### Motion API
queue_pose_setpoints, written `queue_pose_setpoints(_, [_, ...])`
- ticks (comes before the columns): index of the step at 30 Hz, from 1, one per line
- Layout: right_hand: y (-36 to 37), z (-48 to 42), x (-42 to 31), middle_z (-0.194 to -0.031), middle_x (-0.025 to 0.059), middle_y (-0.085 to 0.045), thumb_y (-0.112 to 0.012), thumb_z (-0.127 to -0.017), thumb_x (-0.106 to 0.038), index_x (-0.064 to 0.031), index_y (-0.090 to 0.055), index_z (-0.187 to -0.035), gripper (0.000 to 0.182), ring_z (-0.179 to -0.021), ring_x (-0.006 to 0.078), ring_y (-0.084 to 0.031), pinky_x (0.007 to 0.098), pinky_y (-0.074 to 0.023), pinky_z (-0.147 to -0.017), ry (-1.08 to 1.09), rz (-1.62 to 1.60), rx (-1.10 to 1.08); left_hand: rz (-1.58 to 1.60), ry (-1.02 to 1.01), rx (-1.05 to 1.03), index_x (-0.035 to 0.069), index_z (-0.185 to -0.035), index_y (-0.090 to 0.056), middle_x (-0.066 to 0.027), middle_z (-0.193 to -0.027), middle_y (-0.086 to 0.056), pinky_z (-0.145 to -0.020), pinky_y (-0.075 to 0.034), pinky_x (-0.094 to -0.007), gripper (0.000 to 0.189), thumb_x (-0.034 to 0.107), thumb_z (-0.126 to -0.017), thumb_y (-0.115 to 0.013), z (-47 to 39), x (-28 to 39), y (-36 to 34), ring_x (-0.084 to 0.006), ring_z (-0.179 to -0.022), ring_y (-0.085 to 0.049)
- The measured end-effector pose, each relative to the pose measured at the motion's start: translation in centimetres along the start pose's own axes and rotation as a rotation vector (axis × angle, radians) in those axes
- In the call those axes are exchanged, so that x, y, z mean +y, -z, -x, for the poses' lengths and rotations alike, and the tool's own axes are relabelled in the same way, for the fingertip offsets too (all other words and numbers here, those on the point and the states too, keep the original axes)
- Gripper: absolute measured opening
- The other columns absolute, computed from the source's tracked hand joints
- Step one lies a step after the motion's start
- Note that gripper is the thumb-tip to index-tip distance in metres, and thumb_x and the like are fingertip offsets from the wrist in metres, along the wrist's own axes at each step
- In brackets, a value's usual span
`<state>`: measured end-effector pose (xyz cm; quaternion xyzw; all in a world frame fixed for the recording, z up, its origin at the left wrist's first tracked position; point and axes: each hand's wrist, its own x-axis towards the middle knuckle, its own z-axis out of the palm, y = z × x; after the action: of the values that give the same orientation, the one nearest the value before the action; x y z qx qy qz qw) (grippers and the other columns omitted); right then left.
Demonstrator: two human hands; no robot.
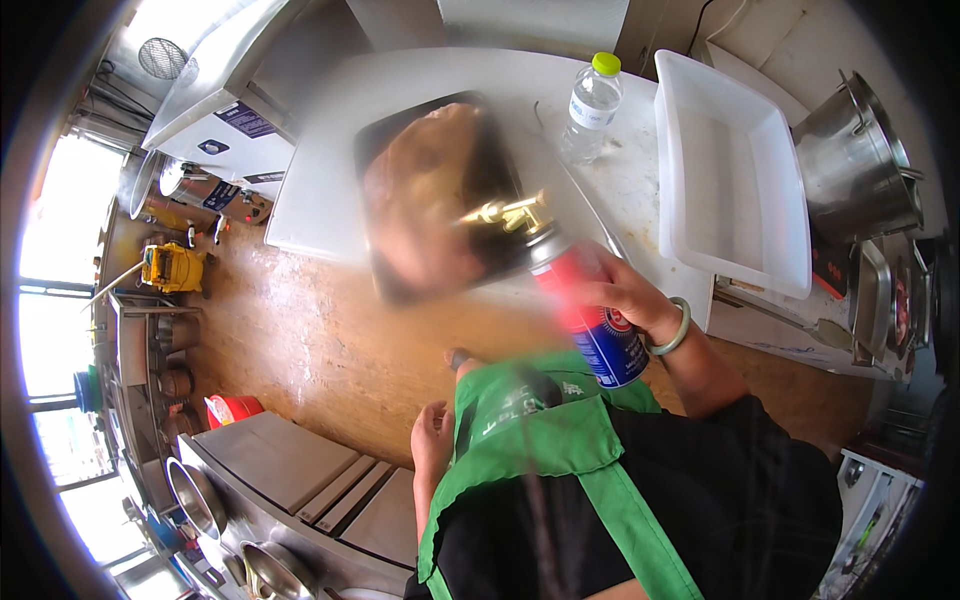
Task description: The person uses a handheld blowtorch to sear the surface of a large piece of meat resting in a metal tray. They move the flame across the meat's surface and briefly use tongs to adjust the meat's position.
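Observation:
My right hand [619, 296] grips a butane gas can [574, 292], red above and blue below, fitted with a brass torch head [517, 214]. The nozzle points left over a large piece of pale, skin-covered meat [427, 187], blurred in the view. Under the meat lies a dark rectangular tray [499, 165] on the white tabletop [322, 187]. Whether a flame burns cannot be told. My left hand [433, 427] hangs low beside the green apron [525, 427], fingers loosely curled, apart from the table; whether it holds anything is not visible.
A water bottle [594, 105] with a green cap and a long thin metal utensil [600, 217] are on the table. To the right are a white plastic tub [731, 172] and a steel pot [855, 157]. A steel counter [277, 465] with metal bowls stands at lower left.

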<state>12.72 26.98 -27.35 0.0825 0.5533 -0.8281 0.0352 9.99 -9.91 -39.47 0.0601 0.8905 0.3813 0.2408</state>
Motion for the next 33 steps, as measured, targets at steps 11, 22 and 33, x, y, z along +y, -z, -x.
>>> queue_pose_setpoints(11, [0.8,1.9,2.3,-0.104,0.0129,-0.058,-0.065,-0.083,-0.031,-0.004,-0.04,-0.129,0.059,-0.084,0.0218,-0.065,0.0329,-0.0566,-0.066,-0.087,-0.303,0.084,-0.017,0.0,-0.036,-0.003,-0.106,-0.06,-0.0139,-0.085,-0.065,-0.07,-0.051,-0.0321,0.027,0.016,-0.086,-0.06,0.2,1.0,0.2,-0.0218,-0.074,-0.064])
queue_pose_setpoints(22, [0.6,1.8,2.8,-0.105,0.0118,-0.058,-0.065,-0.083,-0.033,-0.0048,-0.039,-0.131,0.061,-0.087,0.0214,-0.064,0.0326,-0.0541,-0.072,-0.048,-0.287,0.093,0.0,0.01,-0.043,-0.002,-0.106,-0.06,-0.0143,-0.085,-0.065,-0.071,-0.051,-0.0327,0.027,0.016,-0.086,-0.06,-0.2,0.0,0.0,-0.0229,-0.076,-0.064])
queue_pose_setpoints(33, [0.5,1.1,2.5,-0.104,0.0112,-0.058,-0.066,-0.083,-0.033,-0.0046,-0.039,-0.131,0.062,-0.086,0.0207,-0.064,0.0315,-0.054,-0.071,-0.063,-0.236,0.114,-0.026,0.006,-0.053,-0.002,-0.107,-0.06,-0.0143,-0.085,-0.065,-0.071,-0.051,-0.033,0.029,0.017,-0.086,-0.06,-0.4,0.6,0.1,-0.0229,-0.076,-0.064])
